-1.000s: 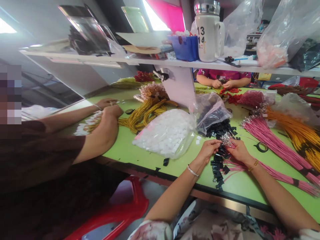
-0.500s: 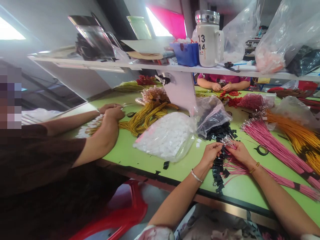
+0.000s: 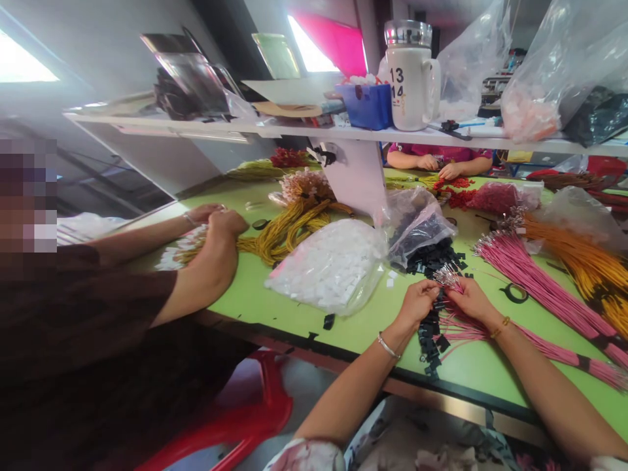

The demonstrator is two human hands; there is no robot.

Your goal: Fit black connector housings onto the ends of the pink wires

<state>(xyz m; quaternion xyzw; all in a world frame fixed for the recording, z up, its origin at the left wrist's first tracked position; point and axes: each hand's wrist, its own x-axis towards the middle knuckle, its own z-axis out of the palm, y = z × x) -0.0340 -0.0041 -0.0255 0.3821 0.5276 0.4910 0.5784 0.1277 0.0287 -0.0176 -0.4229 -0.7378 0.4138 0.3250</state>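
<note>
Pink wires with silvery metal ends [image 3: 447,276] stand bunched in my right hand [image 3: 471,301], which is closed around them. My left hand [image 3: 418,302] is pinched right beside these ends; what its fingertips hold is too small to make out. Under and between my hands runs a strip of small black connector housings [image 3: 430,347], with a larger heap of black housings [image 3: 436,256] behind. From my right hand the pink wires [image 3: 549,352] trail across the green table to the right, banded in black near their far end.
A clear bag of white connectors [image 3: 328,268] lies left of my hands. Pink [image 3: 544,288] and orange wire bundles [image 3: 574,252] and a black tape roll [image 3: 515,292] lie right. A shelf [image 3: 294,131] holds a mug [image 3: 411,78]. A co-worker's arms [image 3: 206,261] reach over yellow wires [image 3: 279,235].
My left hand has shifted very slightly right, toward the wire ends. My right hand keeps its grip. Across the table, another person's hands have moved apart. The view has swung slightly.
</note>
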